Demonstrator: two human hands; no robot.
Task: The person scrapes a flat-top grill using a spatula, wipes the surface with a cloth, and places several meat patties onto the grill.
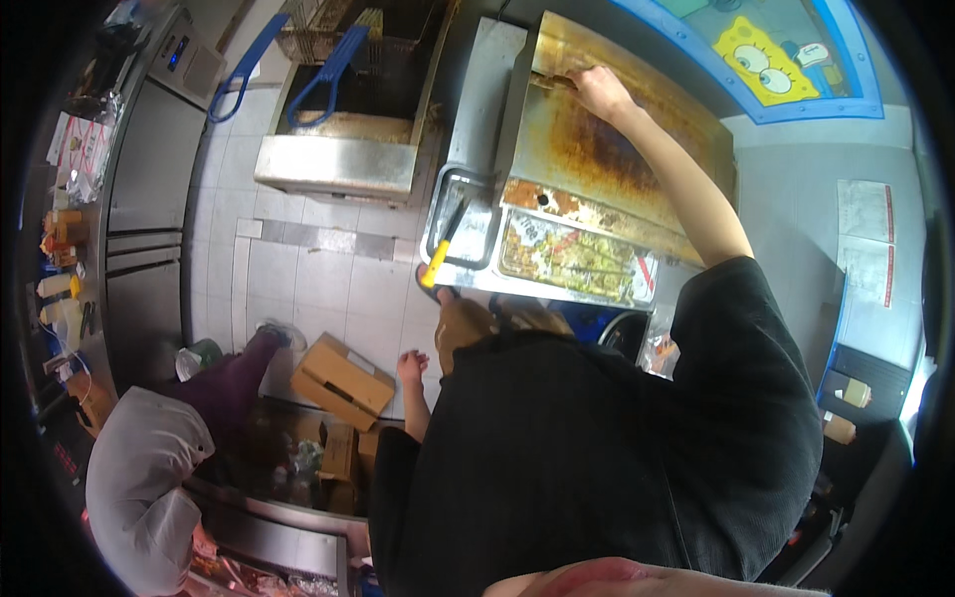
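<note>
My right hand (599, 91) reaches onto a flat-top griddle (533, 142) with a browned, stained surface. Its fingers are closed around a small brown flat object (550, 80) near the left rim; I cannot tell what it is. My left hand (412, 366) hangs low at my side, fingers loosely curled and nothing visible in it. In front of the griddle, a tool with a yellow handle (436, 261) and dark blade rests across a metal tray (471, 250). Beside that tray lies a shallow pan (574, 257) with greenish scraps and printed paper.
A deep fryer (336, 160) with blue-handled baskets (328, 78) stands left of the griddle. A cardboard box (343, 379) lies on the tiled floor (272, 272). A co-worker in a grey top (142, 477) bends at lower left. Steel refrigerator doors (153, 157) line the left.
</note>
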